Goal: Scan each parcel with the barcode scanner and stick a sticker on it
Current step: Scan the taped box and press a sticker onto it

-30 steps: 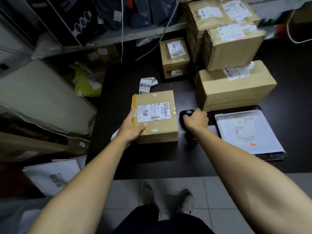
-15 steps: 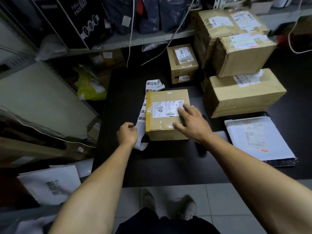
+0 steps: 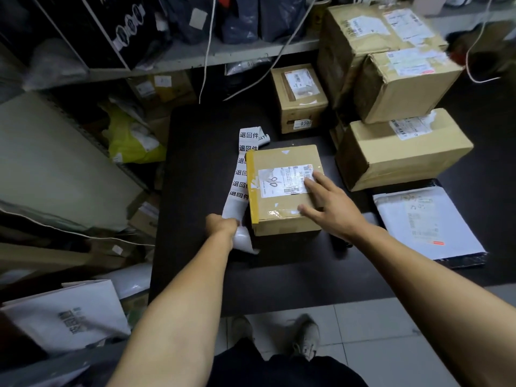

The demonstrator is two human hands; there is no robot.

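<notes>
Now the sticker step looks to be in hand. The parcel, a small brown box with a white shipping label on its top, lies on the dark bench in front of the person. The right hand rests flat on the box top, its fingers spread and straight, the forefinger touching the edge of the label; it steadies the box and grips nothing. The left hand is closed round the near end of the sticker strip, a long white band printed with black characters that runs along the left side of the box, touching it or just beside it. The barcode scanner cannot be picked out for certain; a dark shape sits near the right wrist, mostly hidden.

Judging from this, the next move calls for peeling one sticker free of the backing, which probably needs both hands, so the right hand would have to leave the box. The sticker should then go on a bare patch of cardboard, clear of the barcode. More boxes and a white mailer bag wait to the right.
</notes>
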